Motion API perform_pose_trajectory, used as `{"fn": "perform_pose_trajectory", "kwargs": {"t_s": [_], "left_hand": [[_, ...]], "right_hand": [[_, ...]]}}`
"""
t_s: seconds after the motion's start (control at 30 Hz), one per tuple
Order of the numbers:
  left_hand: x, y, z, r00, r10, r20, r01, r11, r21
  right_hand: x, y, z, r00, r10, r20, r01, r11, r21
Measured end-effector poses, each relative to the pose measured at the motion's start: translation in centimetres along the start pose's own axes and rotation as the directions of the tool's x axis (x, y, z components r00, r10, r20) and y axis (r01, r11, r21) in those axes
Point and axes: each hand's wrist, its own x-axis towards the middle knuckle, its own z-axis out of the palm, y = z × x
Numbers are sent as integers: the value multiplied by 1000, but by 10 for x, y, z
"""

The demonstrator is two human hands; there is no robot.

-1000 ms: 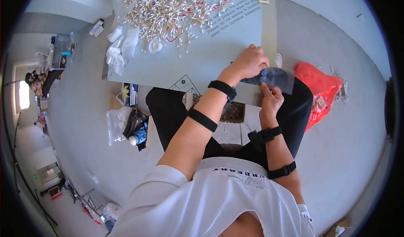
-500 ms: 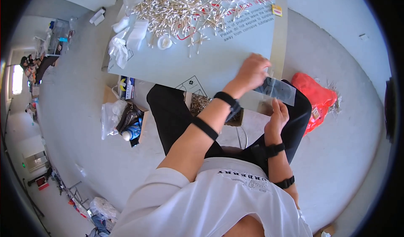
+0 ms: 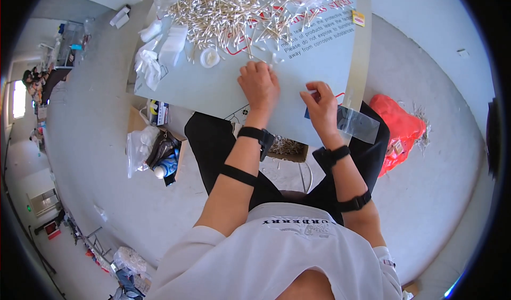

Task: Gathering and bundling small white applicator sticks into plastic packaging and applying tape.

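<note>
My left hand (image 3: 259, 88) rests on the sheet-covered table (image 3: 213, 89), just below a large pile of cotton swabs (image 3: 223, 12). Its fingers curl down and their tips are hidden, so I cannot make out what they hold. A few white swab tips lie just beyond it. To its right, my right hand (image 3: 322, 107) hovers over the table's near edge, thumb and bent fingers apart, nothing visible between them. Beside that wrist, a clear and dark plastic pouch (image 3: 362, 125) overhangs the edge above my right thigh.
A small round white tub (image 3: 209, 58) stands below the pile, with white plastic bags (image 3: 173, 45) left of it. Under the table edge is a box of swabs (image 3: 287, 148). A red bag (image 3: 396, 129) lies on the floor at right, an open carton (image 3: 167, 156) at left.
My left hand has moved left, away from the pouch to the swab pile's edge. My right hand has risen and shifted left, over the table edge. The pouch stays near the corner.
</note>
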Motion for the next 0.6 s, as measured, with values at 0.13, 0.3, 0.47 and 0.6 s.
{"fn": "perform_pose_trajectory", "kwargs": {"t_s": [0.13,0.3,0.47,0.6], "left_hand": [[10,0,-1,994,108,0,-105,966,-236],[64,-23,-1,984,175,-25,-176,976,-129],[97,-36,15,951,301,78,-289,948,-132],[95,-46,24,946,318,65,-303,937,-176]], "right_hand": [[27,-3,16,988,-152,38,156,981,-118],[41,-3,18,958,-238,160,272,931,-243],[46,0,10,981,-109,160,123,989,-80],[30,10,-23,922,-272,276,319,937,-143]]}}
